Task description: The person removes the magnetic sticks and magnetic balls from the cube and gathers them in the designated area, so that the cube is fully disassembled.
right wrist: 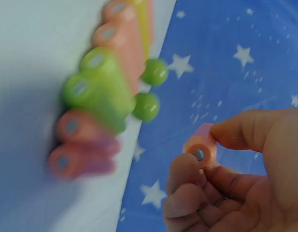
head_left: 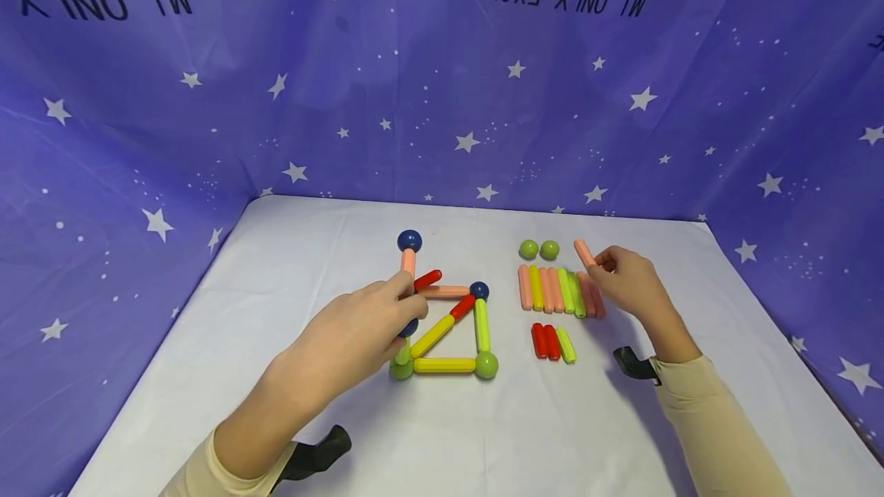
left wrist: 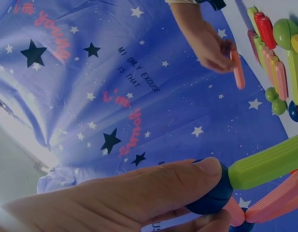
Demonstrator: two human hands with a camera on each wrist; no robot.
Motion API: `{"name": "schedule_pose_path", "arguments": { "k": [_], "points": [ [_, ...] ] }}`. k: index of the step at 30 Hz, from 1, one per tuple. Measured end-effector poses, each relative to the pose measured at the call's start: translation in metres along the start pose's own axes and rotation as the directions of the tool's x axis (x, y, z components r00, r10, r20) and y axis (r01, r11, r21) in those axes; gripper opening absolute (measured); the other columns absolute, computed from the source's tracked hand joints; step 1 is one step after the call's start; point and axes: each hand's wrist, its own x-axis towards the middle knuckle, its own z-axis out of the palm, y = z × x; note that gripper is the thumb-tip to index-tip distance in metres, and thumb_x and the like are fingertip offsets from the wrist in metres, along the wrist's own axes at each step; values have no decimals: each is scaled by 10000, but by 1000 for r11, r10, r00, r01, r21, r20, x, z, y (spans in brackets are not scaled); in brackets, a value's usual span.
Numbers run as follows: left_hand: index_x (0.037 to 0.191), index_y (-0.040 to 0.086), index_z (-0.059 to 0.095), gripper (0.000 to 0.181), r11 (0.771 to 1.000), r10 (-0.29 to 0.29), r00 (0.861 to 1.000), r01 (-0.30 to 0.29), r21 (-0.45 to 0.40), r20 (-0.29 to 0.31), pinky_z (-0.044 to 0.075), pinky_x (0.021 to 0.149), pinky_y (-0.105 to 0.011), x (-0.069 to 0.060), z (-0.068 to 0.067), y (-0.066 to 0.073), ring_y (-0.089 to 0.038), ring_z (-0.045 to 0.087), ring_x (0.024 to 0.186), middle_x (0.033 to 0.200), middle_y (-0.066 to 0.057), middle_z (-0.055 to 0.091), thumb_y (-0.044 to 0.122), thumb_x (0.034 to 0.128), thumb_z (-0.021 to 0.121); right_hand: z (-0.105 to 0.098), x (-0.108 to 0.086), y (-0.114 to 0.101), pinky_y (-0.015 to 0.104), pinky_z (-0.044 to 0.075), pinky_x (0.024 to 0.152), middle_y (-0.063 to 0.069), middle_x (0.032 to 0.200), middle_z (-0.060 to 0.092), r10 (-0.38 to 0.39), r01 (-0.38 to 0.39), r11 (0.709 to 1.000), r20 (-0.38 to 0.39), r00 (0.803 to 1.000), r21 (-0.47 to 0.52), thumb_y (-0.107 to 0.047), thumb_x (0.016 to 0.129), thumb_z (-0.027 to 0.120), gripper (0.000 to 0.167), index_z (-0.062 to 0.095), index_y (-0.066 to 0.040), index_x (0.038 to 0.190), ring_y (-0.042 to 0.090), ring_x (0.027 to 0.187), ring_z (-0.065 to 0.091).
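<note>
My left hand (head_left: 348,336) grips a dark blue ball (left wrist: 206,195) between thumb and fingers. This ball joins a light green rod (left wrist: 267,164) in a magnetic-stick frame. On the table the frame has a yellow rod (head_left: 445,365), a green ball (head_left: 486,365) at its corner and a yellow-and-red diagonal. A salmon rod with another blue ball (head_left: 410,240) at its end extends beyond the hand, which hides part of the frame. At the right, my right hand (head_left: 631,282) pinches a salmon rod (head_left: 585,253) above the table; its metal tip shows in the right wrist view.
Beneath and left of the right hand lies a row of salmon, yellow and green rods (head_left: 550,290). Two green balls (head_left: 539,250) sit behind that row. Nearer are two red rods (head_left: 545,341) and a green rod (head_left: 566,345). A purple star-printed cloth (head_left: 428,98) stands behind the white table.
</note>
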Motion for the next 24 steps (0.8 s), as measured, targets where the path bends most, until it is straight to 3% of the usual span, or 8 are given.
{"name": "schedule_pose_path", "arguments": {
  "k": [6,11,18,24],
  "points": [
    [1017,186,664,312,1000,-6,1000,6,3,4,448,579,-235,-1,0,0,-109,480,731,988,17,513,86,766,821,2,-6,27,322,418,530,89,772,590,82,-79,995,45,996,-62,-273,904,531,295,593,8,970,233,680,534],
    [1011,183,663,311,1000,-4,1000,4,-2,3,447,574,-236,0,0,0,-110,478,730,983,16,512,82,764,823,7,-7,42,326,414,528,80,730,584,146,-134,983,90,985,-124,-252,873,535,270,615,5,892,238,673,539],
    [1014,184,663,313,1000,-5,1000,5,-4,5,447,576,-235,0,1,0,-110,478,729,986,15,513,82,764,823,13,-7,47,326,421,551,49,684,596,169,-148,980,161,972,-135,-300,921,512,338,656,-1,857,215,669,548],
    [1009,180,660,322,1000,11,1000,-11,-7,-9,463,589,-239,-1,1,-1,-110,493,738,974,19,512,80,754,830,9,-3,41,339,425,568,104,774,600,170,-149,977,134,976,-154,-300,921,491,379,664,37,921,255,705,540]
  ]
}}
